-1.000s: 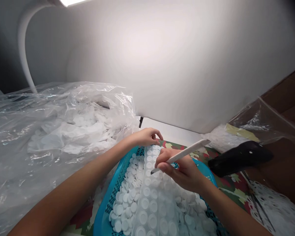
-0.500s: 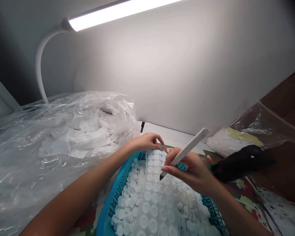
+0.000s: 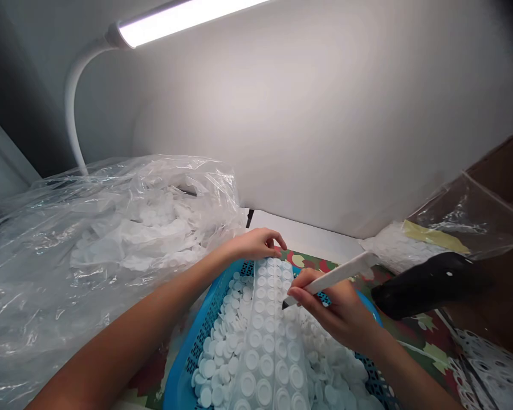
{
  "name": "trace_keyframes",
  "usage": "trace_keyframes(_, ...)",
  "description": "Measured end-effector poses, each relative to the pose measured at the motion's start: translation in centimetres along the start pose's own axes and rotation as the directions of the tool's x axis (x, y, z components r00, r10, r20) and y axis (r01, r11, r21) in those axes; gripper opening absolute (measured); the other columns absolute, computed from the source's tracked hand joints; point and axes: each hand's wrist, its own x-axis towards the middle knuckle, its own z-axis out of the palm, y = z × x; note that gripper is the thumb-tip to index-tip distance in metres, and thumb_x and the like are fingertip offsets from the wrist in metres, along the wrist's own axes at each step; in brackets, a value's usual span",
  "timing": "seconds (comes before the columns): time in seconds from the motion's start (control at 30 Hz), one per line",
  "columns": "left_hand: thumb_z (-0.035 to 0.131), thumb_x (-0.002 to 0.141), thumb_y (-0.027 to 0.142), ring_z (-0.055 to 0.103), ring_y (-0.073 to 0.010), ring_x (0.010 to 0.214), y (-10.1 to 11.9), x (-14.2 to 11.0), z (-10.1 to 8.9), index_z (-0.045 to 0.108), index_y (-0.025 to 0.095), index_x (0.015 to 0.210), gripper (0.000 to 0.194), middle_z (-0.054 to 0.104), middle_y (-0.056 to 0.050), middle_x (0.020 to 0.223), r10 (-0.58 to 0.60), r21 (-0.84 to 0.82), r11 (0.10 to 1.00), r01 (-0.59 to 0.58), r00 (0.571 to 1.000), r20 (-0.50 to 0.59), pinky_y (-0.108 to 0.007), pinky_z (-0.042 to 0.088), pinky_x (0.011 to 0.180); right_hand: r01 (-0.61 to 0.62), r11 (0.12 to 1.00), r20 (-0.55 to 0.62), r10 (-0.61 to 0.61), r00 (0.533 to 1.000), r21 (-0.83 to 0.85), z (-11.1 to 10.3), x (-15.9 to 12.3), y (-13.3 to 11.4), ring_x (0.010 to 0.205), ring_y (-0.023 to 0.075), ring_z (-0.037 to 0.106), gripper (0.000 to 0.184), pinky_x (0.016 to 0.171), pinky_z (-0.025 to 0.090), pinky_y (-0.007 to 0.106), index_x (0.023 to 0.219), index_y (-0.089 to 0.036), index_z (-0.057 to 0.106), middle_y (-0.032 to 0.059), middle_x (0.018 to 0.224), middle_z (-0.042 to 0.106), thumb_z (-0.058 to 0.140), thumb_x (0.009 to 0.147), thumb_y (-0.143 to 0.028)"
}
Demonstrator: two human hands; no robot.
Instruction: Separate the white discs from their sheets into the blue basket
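Observation:
A long translucent sheet point(image 3: 267, 344) with rows of round white caps lies lengthwise over a blue plastic basket point(image 3: 183, 364). Heaped below it are loose white discs point(image 3: 217, 367). At the sheet's far end, my left hand point(image 3: 260, 244) has its fingers curled down on the edge; the fingertips are partly hidden. My right hand point(image 3: 327, 299) pinches a white pen-like tool point(image 3: 337, 273) with a dark pointed tip. That tip is close above the sheet's right half, and whether it touches I cannot tell.
A big clear plastic bag point(image 3: 111, 245) of white pieces fills the left side. Above stands a lit gooseneck lamp point(image 3: 70, 97). On the right are a black object point(image 3: 427, 285), another clear bag point(image 3: 404, 242) and white perforated scraps point(image 3: 496, 359). Camouflage-patterned cloth point(image 3: 427, 341) covers the table.
My right hand has moved slightly down and right, and the tool now leans lower, its tip a little further right. The view has shifted slightly. My left hand stays at the sheet's far end.

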Motion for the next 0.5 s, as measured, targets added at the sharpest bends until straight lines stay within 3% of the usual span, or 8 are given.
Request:
trace_keyframes(0.1,0.056,0.078,0.026,0.046,-0.0103,0.06,0.01,-0.03,-0.02,0.063,0.017,0.103,0.027,0.053,0.002,0.067,0.002,0.002,1.0,-0.002,1.0,-0.002,-0.02,0.034,0.055,-0.001,1.0,0.05,0.0,0.999,0.022,0.02,-0.12,0.17,0.059,0.0082,0.042,0.014,0.054,0.033,0.023,0.08,-0.019,0.053,-0.0029,0.07,0.053,0.048,0.092,-0.022)
trace_keyframes(0.4,0.055,0.079,0.026,0.044,-0.0098,0.059,0.2,-0.09,-0.04,0.063,0.017,0.103,0.027,0.051,0.002,0.065,-0.007,0.002,1.0,0.007,1.0,0.007,-0.02,0.034,0.055,0.052,0.994,0.028,-0.055,0.998,0.101,-0.06,-0.42,0.28,0.059,0.0075,0.043,0.011,0.053,0.034,0.021,0.082,-0.018,0.055,-0.0029,0.068,0.051,0.049,0.092,-0.021)
trace_keyframes(0.5,0.055,0.079,0.025,0.045,-0.0099,0.059,0.2,-0.07,-0.03,0.063,0.017,0.104,0.027,0.05,0.002,0.064,-0.008,0.005,1.0,0.008,1.0,0.007,-0.02,0.034,0.054,0.033,0.994,0.085,-0.042,0.996,0.103,-0.1,-0.48,0.23,0.059,0.0074,0.044,0.01,0.052,0.034,0.02,0.084,-0.019,0.056,-0.0025,0.071,0.053,0.051,0.091,-0.023)
